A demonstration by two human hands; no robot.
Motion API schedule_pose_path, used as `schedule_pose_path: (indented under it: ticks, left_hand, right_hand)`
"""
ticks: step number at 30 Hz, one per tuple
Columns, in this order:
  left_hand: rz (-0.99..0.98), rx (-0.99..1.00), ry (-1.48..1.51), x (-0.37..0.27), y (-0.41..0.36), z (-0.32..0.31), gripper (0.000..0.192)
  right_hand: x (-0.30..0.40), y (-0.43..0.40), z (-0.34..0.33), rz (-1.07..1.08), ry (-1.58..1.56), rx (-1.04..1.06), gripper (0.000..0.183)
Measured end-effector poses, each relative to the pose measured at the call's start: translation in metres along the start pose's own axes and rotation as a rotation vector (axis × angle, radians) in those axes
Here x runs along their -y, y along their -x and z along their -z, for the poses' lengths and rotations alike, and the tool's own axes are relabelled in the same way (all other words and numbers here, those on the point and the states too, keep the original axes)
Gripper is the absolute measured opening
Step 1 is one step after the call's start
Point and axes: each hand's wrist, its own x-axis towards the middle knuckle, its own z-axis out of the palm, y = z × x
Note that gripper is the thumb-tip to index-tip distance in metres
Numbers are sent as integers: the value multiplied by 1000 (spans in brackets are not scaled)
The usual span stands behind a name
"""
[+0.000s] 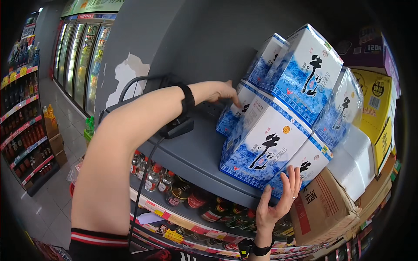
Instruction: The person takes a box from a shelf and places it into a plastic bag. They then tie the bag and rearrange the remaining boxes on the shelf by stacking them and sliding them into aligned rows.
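Several blue-and-white liquor cartons are stacked on the grey top (pixel 196 153) of a shelf unit. My left hand (pixel 223 93) reaches across to the rear lower carton (pixel 228 114), its fingertips at that carton's side. A larger front carton (pixel 267 143) stands beside it, with an upper carton (pixel 307 71) resting above, slightly turned. At the near edge my right hand (pixel 279 195) has its fingers spread against the lower right carton (pixel 310 160). Neither hand is closed around anything. Another small carton (pixel 267 58) sits at the upper back.
To the right are a plastic-wrapped carton (pixel 343 107), a yellow carton (pixel 372 94) and a brown cardboard box (pixel 323 208). A black cable (pixel 145 176) hangs over the shelf edge from a dark device (pixel 178 127). Glass bottles (pixel 156 177) line the shelf below. Drink coolers (pixel 81 62) stand far left.
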Motion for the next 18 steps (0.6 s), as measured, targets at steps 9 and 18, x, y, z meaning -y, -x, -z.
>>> schedule_pose_path:
  ticks: [9,18]
  left_hand:
    - [70,185,157,19,-38,-8,116]
    - [-61,177,-10,17,-27,-18,107]
  right_hand:
    - [0,0,0,-4,-35,0,43]
    - [0,-1,-2,33,-7,6,47]
